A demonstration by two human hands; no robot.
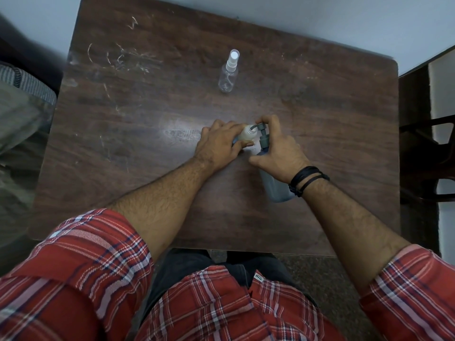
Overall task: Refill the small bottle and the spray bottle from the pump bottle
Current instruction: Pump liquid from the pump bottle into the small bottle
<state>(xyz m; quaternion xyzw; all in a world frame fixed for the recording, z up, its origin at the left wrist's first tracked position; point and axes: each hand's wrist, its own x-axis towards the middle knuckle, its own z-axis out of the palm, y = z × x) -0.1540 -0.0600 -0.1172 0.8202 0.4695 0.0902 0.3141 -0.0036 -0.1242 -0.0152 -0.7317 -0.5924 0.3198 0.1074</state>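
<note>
A: How much room was there on the table [147, 114]?

B: Plenty. The whole left half of the brown top lay bare apart from scratches, and so did the right strip out to the rounded far corner. The work sat near the middle, well clear of every edge. The near edge ran just above the person's lap.

A: How many bottles did you count?

B: 3. 1 spray bottle [229, 72], clear with a white nozzle, stood alone toward the far edge, well apart from the hands. 1 small bottle [247, 134] and 1 pump bottle [277, 185], grey-blue, were together at the centre.

A: And the hands?

B: 2, both busy. The left hand [219, 143] was wrapped around the small bottle, thumb across its side, holding it under the pump's spout. The right hand [280, 148] was closed around the pump bottle's neck, with a finger curled over the pump head. The spout reached the small bottle's mouth.

A: Anything near the edges?

B: 1 dark chair [428, 153] stood just beside the right edge; striped fabric [27, 82] lay off the left.
</note>
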